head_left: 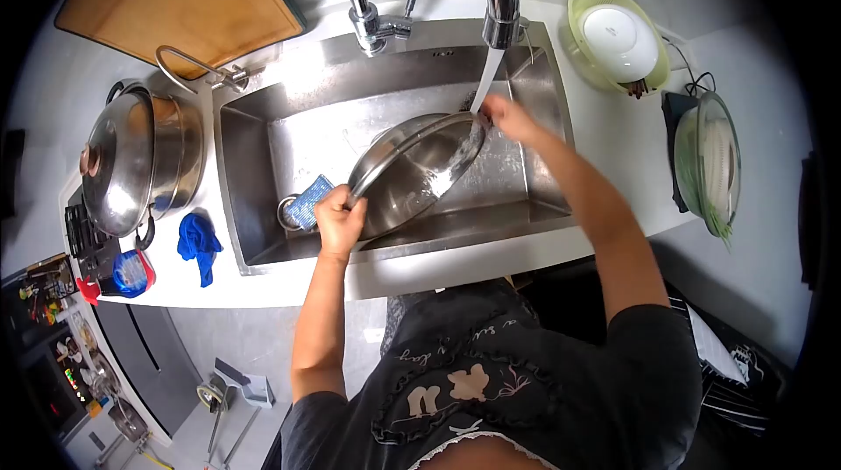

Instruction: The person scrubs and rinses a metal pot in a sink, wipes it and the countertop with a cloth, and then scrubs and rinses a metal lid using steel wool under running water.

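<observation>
A shiny metal basin [394, 198] is held tilted inside the steel sink [245, 207]. Closed on the basin's near left rim is my left hand [337, 220]. My right hand [512, 118] grips the far right rim, its fingertips partly hidden. Water pours from the chrome faucet [502, 19] onto the rim beside my right hand and runs down inside the basin. Just left of my left hand is a blue and white sponge cloth [311, 202], with a round metal ring partly behind it.
A large lidded steamer pot [131, 159] and a blue cloth [200, 247] are on the counter to the left. To the right stand a green basin [578, 32] with a white bowl and a glass-lidded dish [708, 159]. A wooden board [180, 1] leans behind.
</observation>
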### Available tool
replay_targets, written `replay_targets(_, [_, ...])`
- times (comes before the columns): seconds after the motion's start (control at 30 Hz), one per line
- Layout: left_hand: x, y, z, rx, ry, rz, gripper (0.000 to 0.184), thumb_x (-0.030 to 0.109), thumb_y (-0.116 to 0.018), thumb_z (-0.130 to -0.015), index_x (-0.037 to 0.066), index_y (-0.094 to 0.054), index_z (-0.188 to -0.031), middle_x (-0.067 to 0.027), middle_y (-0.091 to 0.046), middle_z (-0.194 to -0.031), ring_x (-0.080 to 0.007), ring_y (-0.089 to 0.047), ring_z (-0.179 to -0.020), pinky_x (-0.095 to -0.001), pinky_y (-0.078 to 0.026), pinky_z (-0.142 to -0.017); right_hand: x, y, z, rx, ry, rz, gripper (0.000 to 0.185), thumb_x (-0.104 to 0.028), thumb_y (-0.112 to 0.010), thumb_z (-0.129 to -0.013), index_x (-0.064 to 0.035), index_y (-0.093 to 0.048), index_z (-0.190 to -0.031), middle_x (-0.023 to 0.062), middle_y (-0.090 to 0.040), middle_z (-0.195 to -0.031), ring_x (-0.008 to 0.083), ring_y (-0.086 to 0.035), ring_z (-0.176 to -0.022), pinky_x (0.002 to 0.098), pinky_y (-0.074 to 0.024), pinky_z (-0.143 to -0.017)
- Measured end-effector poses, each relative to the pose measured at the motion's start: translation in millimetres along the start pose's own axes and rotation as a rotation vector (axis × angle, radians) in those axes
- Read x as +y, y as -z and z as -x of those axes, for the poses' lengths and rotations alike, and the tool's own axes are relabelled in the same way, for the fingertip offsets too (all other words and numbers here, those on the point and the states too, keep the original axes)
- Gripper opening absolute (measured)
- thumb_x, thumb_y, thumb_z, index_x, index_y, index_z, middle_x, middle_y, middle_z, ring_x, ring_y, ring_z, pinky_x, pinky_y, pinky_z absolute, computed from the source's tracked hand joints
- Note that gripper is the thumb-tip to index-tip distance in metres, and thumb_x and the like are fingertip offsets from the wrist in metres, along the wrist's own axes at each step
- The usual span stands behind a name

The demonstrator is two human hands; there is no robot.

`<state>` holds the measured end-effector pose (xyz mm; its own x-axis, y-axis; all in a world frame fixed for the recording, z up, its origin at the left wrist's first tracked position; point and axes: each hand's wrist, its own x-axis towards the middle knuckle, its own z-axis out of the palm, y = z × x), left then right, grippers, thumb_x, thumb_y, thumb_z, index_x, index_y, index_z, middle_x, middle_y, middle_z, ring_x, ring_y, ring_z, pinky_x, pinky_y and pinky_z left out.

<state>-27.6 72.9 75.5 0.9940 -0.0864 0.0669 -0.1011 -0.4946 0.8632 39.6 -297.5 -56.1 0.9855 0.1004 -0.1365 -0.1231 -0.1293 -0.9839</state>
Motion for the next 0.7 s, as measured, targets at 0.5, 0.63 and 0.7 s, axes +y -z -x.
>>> replay_targets(0.5, [5.4,-57.9,-19.8,-0.051,0.104,-0.022,0.022,0.001,-0.060,-0.066,0.000,-0.039,-0.059,-0.0096,-0.037,-0.051,-0.0144,-0.033,-0.047,-0.0286,-0.033,-0.045,-175.6,-46.8,-157.6,-0.043,0.249,-0.117,0.031,-0.010,-0.049,-0.086,0.0001,-0.049,-0.115,0.0103,-0.058,-0.105,0.0174,-0.054,-0.097,0.0286,-0.0410,-0.085])
replay_targets(0.63, [1.7,-57.9,-27.8,-0.042,0.130,-0.018,0.022,0.001,-0.061,-0.066,0.001,-0.039,-0.060,-0.0095,-0.037,-0.051,-0.0135,-0.033,-0.046,-0.0279,-0.033,-0.044,-59.1,-0.3,-108.0,0.372,0.250,0.329,0.019,0.000,-0.049,-0.079,-0.0067,-0.059,-0.093,0.0097,-0.059,-0.096,0.0263,-0.055,-0.094,0.0350,-0.0448,-0.079])
replay_targets(0.7, [-4.7,-59.4,-31.7,-0.032,0.145,-0.008,0.023,0.001,-0.061,-0.066,0.001,-0.040,-0.060,-0.0092,-0.037,-0.050,-0.0125,-0.032,-0.046,-0.0277,-0.033,-0.044,-41.5,5.1,-73.8,0.512,0.368,0.630,0.018,0.005,-0.049,-0.073,-0.0082,-0.057,-0.082,0.0091,-0.053,-0.093,0.0308,-0.051,-0.093,0.0387,-0.0440,-0.077])
